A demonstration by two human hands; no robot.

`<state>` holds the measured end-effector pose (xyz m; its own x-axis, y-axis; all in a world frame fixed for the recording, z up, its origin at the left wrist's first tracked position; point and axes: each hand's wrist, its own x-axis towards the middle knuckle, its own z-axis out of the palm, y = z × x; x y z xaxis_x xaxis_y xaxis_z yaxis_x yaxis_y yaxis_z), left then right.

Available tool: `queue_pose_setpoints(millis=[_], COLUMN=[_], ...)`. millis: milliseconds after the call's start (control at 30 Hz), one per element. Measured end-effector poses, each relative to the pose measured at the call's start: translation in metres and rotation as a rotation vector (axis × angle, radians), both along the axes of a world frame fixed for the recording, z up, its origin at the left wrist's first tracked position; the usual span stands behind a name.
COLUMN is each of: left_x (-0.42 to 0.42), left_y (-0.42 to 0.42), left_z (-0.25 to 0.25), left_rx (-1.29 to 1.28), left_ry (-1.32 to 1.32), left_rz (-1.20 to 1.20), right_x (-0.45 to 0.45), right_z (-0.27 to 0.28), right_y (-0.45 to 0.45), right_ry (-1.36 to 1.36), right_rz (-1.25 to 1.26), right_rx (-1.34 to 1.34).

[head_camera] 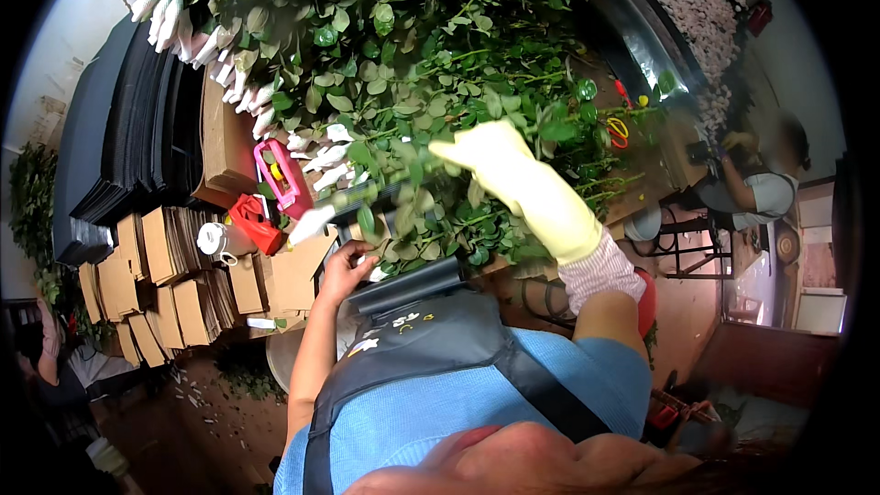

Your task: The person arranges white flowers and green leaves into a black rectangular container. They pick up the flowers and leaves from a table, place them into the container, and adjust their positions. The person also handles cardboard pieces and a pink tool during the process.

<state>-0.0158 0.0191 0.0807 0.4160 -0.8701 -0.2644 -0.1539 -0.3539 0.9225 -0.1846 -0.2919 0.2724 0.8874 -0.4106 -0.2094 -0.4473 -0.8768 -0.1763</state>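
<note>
My bare left hand (349, 269) is at the table's front edge, its thumb and fingertips curled by the leaves and a dark frame edge. Whether it grips anything is unclear. My right hand (491, 161), in a pale yellow rubber glove, is over a heap of leafy green rose stems (426, 103). Its thumb side points left, and leaves hide what its fingers hold, if anything. A blurred white-sleeved flower bud (313, 223) lies left of the hands. More white-sleeved buds (227, 69) line the heap's left side. A rolled black sheet (409, 287) lies against my apron.
Left are stacked black sheets (137, 117), cardboard pieces (182, 275), a white lidded cup (225, 239), a red bag (256, 223) and a pink-handled container (285, 179). Yellow-and-red handled scissors (617, 132) lie right. A co-worker (756, 185) is at far right, near many pale flowers (705, 27).
</note>
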Motion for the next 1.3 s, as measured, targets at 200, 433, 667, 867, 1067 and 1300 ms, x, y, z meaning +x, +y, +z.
queue_pose_setpoints(millis=[200,433,667,867,1067,1300], left_x=[0.004,0.0,-0.007,-0.003,0.004,0.002], left_y=[-0.007,-0.001,0.0,-0.003,0.001,-0.004], left_z=[-0.008,0.011,0.027,0.002,0.003,-0.006], left_rx=[-0.03,-0.019,0.026,-0.034,-0.073,-0.201], left_ry=[0.035,-0.004,0.132,0.116,-0.066,0.101], left_rz=[-0.013,-0.034,0.077,-0.025,-0.085,0.079], right_x=[0.04,0.114,0.111,0.031,-0.017,-0.045], right_z=[-0.066,-0.113,-0.013,-0.018,0.031,-0.077], right_y=[-0.092,-0.14,-0.096,-0.163,-0.057,0.001], right_ry=[0.079,0.235,0.233,-0.669,-1.028,0.44], right_rz=[0.274,-0.013,-0.096,0.071,-0.47,-0.356], right_rx=[-0.004,-0.563,-0.093,-0.097,1.045,0.236])
